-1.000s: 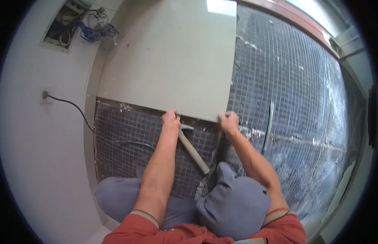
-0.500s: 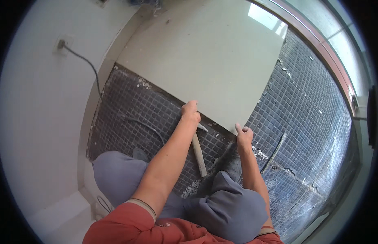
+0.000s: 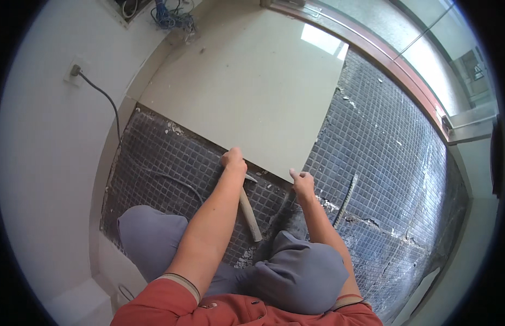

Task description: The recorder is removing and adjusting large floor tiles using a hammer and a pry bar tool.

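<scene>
A large, glossy cream floor tile [image 3: 252, 103] lies over a dark gridded floor, its near edge toward me. My left hand [image 3: 234, 160] is closed around that near edge, its fingers mostly hidden beneath. Near the tile's right corner, my right hand [image 3: 303, 183] pinches the edge, thumb on top. A hammer [image 3: 250, 218] rests on the floor between my forearms, its metal head partly hidden by my left wrist and its pale handle pointing back toward me.
Right of my right hand lies a ribbed steel bar [image 3: 346, 200] on the dark gridded floor [image 3: 393, 163]. A grey cable [image 3: 108, 98] hangs from a wall socket on the left. Tangled blue wires [image 3: 172, 17] sit in the far left corner. A red-brown door sill [image 3: 391, 64] borders the far right.
My view has shifted, so the scene sits further left and lower, with more of the far corner showing. Both hands keep their hold on the tile's near edge.
</scene>
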Available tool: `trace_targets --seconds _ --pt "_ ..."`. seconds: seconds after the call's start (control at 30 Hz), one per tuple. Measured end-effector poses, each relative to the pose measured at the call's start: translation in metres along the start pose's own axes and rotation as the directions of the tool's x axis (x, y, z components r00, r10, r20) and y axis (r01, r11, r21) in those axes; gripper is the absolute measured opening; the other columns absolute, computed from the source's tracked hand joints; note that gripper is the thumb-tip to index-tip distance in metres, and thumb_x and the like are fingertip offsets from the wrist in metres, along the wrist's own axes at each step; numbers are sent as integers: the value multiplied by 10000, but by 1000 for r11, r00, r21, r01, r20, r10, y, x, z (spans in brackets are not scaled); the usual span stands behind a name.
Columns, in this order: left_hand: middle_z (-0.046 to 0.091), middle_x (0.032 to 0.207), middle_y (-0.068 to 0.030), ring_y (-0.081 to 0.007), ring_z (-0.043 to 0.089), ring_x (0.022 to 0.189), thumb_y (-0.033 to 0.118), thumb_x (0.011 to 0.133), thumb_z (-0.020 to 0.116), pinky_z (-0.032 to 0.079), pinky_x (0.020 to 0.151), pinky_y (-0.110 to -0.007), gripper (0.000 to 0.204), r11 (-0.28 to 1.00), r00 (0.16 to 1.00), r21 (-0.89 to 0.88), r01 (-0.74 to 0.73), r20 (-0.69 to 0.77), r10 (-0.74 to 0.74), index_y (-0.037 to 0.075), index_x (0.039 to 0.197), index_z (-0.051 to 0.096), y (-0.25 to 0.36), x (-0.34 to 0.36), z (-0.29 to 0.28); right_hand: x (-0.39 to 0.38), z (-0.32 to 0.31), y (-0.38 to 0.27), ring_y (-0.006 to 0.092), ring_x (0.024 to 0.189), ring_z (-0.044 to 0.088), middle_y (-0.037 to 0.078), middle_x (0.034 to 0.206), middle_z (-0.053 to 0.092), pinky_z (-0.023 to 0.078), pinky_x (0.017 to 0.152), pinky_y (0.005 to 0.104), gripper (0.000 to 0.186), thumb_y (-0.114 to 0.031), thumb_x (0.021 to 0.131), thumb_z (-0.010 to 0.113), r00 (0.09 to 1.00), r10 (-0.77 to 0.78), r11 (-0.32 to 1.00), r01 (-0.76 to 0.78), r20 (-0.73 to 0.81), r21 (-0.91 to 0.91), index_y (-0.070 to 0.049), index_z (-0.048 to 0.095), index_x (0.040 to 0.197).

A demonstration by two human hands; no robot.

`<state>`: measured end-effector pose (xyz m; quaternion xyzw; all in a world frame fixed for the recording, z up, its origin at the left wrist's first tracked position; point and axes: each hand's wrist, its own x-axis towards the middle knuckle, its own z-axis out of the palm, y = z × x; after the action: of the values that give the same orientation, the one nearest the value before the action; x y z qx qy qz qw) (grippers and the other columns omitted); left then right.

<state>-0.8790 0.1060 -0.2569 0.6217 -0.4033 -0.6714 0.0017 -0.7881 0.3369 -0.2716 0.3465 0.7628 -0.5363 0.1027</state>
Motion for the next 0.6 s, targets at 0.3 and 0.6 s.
trace_targets --seconds 0.3,0.6 --pt "575 1098 -132 -302 602 984 50 832 563 463 811 -469 354 993 990 -70 91 115 -83 21 1174 481 9 22 -10 -18 -5 -46 257 753 614 182 823 643 477 704 384 487 -352 754 713 982 161 976 -144 96 -162 102 616 901" --pt "584 777 -108 -148 484 485 49 749 618 311 363 -308 152 1000 997 -3 -7 72 7 -20 853 531 6 -14 -4 6 1 -8 270 774 621 198 834 649 483 719 379 455 -357 749 716 991 136 981 -137 -21 -135 74 618 853"
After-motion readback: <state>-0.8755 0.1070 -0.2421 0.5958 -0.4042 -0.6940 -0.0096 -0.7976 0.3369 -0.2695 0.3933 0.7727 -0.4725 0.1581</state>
